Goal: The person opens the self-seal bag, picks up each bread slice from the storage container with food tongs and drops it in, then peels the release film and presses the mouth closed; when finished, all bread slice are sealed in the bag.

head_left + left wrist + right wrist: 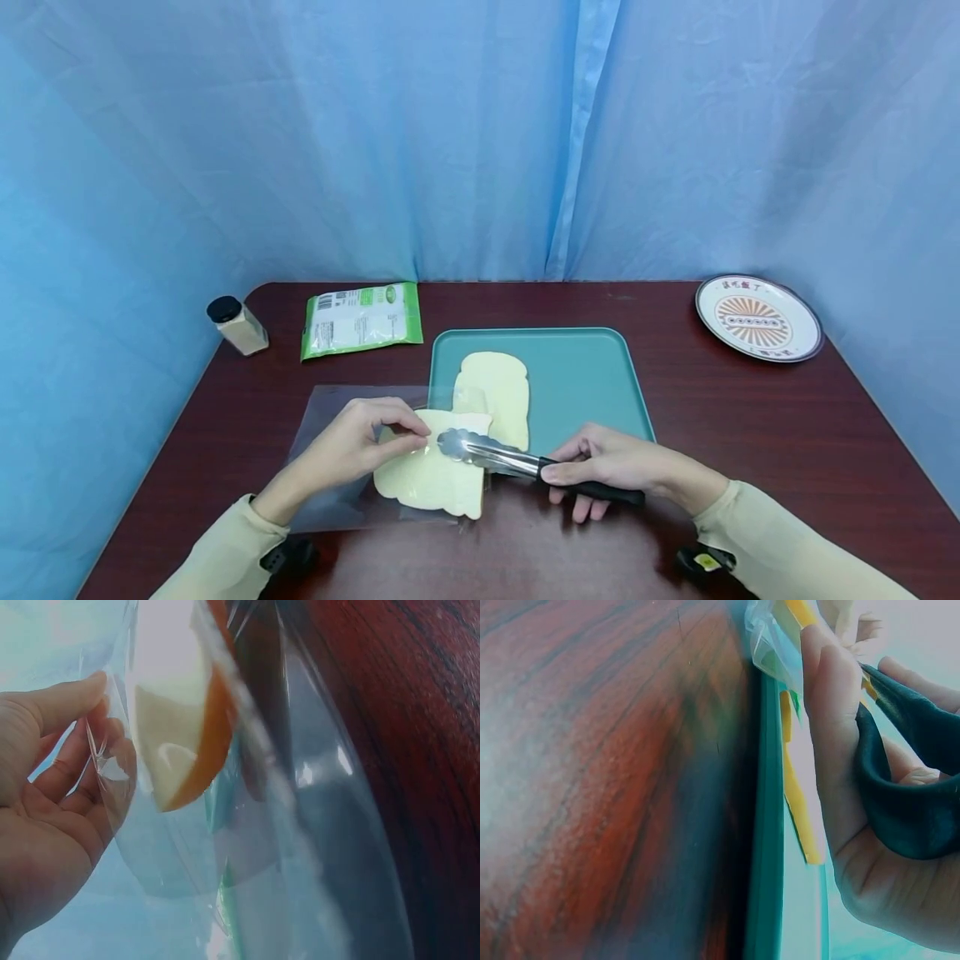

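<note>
My left hand [378, 433] pinches the edge of a clear plastic bag [180, 862] between thumb and fingers. In the left wrist view, a slice of bread [169, 742] with a brown crust shows through the film. My right hand [611, 462] holds metal tongs [498, 454] by their black handles [889, 817]. The scalloped tips of the tongs lie over the bread slice, beside my left fingertips. That slice is tilted and overlaps the front left corner of a teal tray [585, 375]. Another bread slice [498, 383] lies flat on the tray, partly covered by the film.
A green and white packet [362, 318] lies at the back left, beside a shaker jar [243, 329] with a black lid. A patterned white plate [757, 321] sits at the back right. Blue curtains [480, 142] hang behind the dark wooden table [750, 433].
</note>
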Action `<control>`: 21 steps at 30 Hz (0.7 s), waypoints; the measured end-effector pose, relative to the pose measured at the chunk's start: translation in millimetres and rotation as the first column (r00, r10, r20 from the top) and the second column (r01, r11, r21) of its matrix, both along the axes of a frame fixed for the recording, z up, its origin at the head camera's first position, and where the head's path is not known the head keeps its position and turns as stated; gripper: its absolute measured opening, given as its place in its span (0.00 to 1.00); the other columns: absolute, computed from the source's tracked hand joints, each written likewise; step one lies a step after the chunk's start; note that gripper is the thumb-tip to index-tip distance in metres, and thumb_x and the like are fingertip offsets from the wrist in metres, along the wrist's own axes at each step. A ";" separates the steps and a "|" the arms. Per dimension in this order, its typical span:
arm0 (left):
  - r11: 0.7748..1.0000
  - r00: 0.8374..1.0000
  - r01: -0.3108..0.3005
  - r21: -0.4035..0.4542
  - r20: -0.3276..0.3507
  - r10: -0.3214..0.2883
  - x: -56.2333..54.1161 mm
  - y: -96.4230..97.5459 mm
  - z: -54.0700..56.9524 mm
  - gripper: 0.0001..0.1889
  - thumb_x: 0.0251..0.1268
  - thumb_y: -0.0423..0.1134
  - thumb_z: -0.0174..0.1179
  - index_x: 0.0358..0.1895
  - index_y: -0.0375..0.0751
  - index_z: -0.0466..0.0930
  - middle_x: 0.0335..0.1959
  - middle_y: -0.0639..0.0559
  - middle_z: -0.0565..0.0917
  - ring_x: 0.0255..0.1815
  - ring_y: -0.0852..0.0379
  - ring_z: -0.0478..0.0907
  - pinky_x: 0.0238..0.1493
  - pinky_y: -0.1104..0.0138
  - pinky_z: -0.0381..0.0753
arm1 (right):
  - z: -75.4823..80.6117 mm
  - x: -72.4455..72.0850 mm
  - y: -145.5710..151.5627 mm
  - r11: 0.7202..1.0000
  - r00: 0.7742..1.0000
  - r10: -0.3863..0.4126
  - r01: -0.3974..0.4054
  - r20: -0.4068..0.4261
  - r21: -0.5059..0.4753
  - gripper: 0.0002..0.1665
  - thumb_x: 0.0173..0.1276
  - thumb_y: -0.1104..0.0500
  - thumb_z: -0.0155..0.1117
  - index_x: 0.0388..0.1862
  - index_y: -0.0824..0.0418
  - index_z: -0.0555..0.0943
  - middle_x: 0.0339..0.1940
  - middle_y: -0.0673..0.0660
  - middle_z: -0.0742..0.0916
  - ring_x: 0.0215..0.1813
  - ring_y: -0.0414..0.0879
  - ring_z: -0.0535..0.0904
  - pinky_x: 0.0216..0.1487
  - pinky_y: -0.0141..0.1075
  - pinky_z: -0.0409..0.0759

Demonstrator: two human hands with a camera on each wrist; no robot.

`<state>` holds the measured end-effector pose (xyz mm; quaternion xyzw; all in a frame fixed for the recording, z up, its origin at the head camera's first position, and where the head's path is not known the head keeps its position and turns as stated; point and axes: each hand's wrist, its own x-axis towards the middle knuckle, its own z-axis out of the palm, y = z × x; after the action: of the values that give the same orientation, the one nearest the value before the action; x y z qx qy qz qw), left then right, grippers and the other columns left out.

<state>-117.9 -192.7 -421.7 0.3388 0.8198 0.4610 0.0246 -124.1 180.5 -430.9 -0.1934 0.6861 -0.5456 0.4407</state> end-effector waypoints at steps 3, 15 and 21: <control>0.999 1.000 0.022 0.027 -0.015 -0.022 -0.6 0.8 1.1 0.07 0.64 0.34 0.70 0.43 0.49 0.89 0.39 0.57 0.87 0.37 0.61 0.83 0.33 0.65 0.82 | 0.8 -0.7 -2.0 1.000 1.000 0.003 -0.003 0.002 0.005 0.21 0.75 0.50 0.65 0.51 0.67 0.86 0.38 0.62 0.89 0.29 0.49 0.88 0.25 0.36 0.84; 0.992 0.997 0.078 0.097 -0.035 -0.075 -0.4 5.2 0.4 0.08 0.64 0.31 0.70 0.42 0.49 0.89 0.40 0.57 0.87 0.40 0.59 0.83 0.36 0.63 0.84 | 3.7 -2.8 -13.1 1.000 1.000 -0.002 0.002 0.014 0.008 0.21 0.74 0.49 0.66 0.51 0.66 0.86 0.38 0.63 0.89 0.28 0.49 0.88 0.26 0.36 0.84; 0.992 0.998 0.062 0.108 -0.021 -0.060 1.2 8.7 0.9 0.08 0.64 0.31 0.70 0.43 0.47 0.89 0.41 0.56 0.88 0.40 0.59 0.84 0.37 0.62 0.85 | 3.0 -1.9 -20.5 1.000 1.000 -0.008 0.008 0.017 0.016 0.21 0.73 0.48 0.67 0.51 0.65 0.86 0.38 0.62 0.89 0.27 0.48 0.87 0.26 0.36 0.84</control>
<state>-116.6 -184.0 -420.8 0.3685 0.7829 0.5011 0.0130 -126.1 160.0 -427.9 -0.1824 0.6874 -0.5435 0.4459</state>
